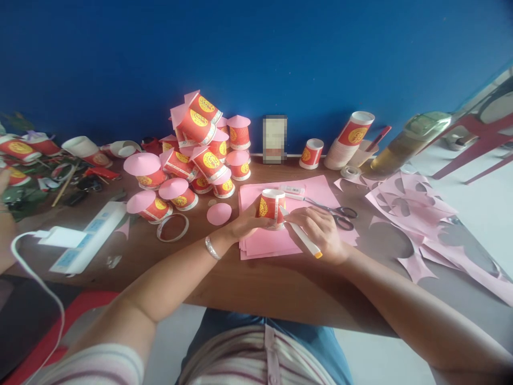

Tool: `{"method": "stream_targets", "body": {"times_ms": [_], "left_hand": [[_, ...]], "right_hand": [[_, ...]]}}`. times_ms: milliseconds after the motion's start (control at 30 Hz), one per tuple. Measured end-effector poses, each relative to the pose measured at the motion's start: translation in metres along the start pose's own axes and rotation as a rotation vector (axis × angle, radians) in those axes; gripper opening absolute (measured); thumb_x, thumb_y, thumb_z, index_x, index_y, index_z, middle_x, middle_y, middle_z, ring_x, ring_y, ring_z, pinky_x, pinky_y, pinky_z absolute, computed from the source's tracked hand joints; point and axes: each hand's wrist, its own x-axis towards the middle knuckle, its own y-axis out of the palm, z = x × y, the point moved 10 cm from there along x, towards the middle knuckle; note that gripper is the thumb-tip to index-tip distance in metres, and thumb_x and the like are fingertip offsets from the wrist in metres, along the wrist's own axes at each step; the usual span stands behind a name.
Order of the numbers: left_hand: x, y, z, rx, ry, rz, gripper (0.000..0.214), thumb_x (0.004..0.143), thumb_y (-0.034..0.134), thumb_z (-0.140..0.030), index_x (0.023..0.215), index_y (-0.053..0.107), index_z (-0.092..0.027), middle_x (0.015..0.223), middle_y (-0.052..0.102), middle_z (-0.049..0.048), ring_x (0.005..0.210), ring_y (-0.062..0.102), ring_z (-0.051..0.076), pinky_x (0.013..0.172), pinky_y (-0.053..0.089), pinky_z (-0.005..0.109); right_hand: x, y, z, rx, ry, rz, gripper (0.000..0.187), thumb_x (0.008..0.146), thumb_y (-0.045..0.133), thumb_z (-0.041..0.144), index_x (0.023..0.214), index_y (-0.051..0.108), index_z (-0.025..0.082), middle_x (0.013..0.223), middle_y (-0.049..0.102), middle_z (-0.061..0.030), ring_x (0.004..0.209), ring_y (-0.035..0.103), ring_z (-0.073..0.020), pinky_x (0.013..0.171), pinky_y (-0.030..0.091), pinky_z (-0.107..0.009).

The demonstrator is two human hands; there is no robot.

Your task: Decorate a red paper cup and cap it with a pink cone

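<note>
My left hand [244, 224] is closed around a red and gold paper cup [271, 206] that stands mouth up on a stack of pink paper sheets [276, 238]. My right hand [320, 232] grips a white pen with an orange end [304, 240], its tip against the cup's base on the paper. A silver bracelet sits on my left wrist. Black-handled scissors [340, 214] lie on the paper just right of my right hand.
A pile of cups with pink paper lids [192, 155] is at back left, with a loose pink disc [218, 213] and a tape ring [172, 227] nearby. A stack of cups [348, 141] leans at the back. Pink offcuts [417, 214] lie right. A power strip [90, 235] sits left.
</note>
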Motion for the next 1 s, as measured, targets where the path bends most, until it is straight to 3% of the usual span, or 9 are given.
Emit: {"method": "stream_targets", "body": {"times_ms": [267,533,1000], "left_hand": [[0.000,0.007,-0.004,0.005,-0.034,0.016,0.040,0.076,0.086,-0.030,0.105,0.060,-0.023,0.089,0.060,0.0004,0.082,0.057,0.017,0.075,0.049,0.034],[-0.001,0.000,0.004,-0.002,-0.064,-0.007,0.049,0.076,0.086,-0.030,0.116,0.058,-0.024,0.097,0.063,0.0013,0.091,0.060,0.019,0.080,0.052,0.035],[-0.001,0.000,0.002,0.037,-0.033,0.012,0.046,0.079,0.085,-0.030,0.114,0.057,-0.019,0.095,0.062,0.0020,0.089,0.060,0.018,0.080,0.050,0.033]], "right_hand": [[0.000,0.002,-0.001,-0.008,0.003,0.050,0.020,0.101,0.053,0.014,0.118,0.064,0.017,0.090,0.073,-0.0079,0.078,0.071,-0.0200,0.068,0.056,-0.033],[0.005,0.002,0.004,-0.017,0.007,0.043,0.011,0.100,0.058,0.012,0.107,0.063,0.017,0.081,0.072,-0.0046,0.069,0.067,-0.0161,0.062,0.053,-0.029],[0.002,0.004,0.007,0.031,0.017,0.021,0.017,0.095,0.060,0.008,0.108,0.062,0.018,0.080,0.071,-0.0025,0.065,0.065,-0.0146,0.060,0.052,-0.028]]}}
